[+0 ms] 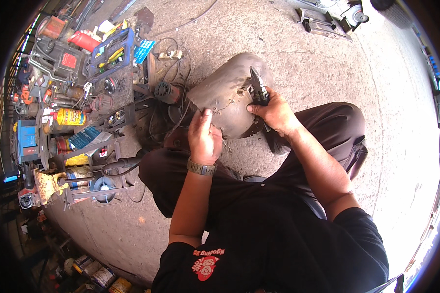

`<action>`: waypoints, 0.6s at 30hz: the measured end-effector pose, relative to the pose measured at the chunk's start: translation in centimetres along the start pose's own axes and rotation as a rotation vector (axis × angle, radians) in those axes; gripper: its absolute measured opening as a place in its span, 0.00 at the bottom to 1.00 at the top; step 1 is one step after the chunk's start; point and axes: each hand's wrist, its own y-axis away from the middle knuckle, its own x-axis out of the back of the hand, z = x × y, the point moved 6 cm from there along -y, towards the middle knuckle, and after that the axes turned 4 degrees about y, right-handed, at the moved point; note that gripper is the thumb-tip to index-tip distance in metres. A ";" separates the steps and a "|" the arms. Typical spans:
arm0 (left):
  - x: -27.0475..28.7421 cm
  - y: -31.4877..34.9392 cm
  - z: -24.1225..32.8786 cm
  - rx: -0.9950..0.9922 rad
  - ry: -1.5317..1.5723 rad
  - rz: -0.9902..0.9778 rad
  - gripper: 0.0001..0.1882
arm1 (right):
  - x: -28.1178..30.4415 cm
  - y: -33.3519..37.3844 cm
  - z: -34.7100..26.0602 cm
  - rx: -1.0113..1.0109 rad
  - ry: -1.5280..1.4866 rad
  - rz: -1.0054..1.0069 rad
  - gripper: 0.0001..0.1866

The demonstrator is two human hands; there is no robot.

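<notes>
On the left edge, clutter: one yellow can (70, 116), one red canister (84, 40) and one blue tool tray (113, 52) lie among many small parts that I cannot count.
Beside the clutter, cable: one black cable (181, 105) runs over the concrete floor (318, 58) toward the cover.
Left hand (204, 138): it presses on the near rim of the cover, fingers together and curled over the edge, thumb pointing up; one wristwatch (201, 168) is on the wrist.
Metal cover (227, 93): one piece, domed, rusty brown, standing on the floor between the knees. I judge it stiff and rather heavy, with a rough surface that does not slip; the rim looks thin and maybe sharp, so the best hold is on the rounded back or flat on the rim.
Pliers (259, 87): one pair, dark, tips up against the cover.
Right hand (275, 111): it is clamped around the pliers' handles.
</notes>
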 end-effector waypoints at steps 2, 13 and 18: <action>1.5 -0.4 -0.5 0.013 0.021 -0.004 0.08 | -0.1 0.2 -0.2 -0.009 -0.060 -0.007 0.29; 2.2 -0.9 -0.8 -0.003 -0.033 -0.073 0.10 | 0.4 0.4 -0.2 0.011 0.027 0.067 0.27; 2.8 -1.1 -1.3 0.181 0.112 0.008 0.11 | 1.0 0.8 -1.4 0.044 0.085 0.061 0.28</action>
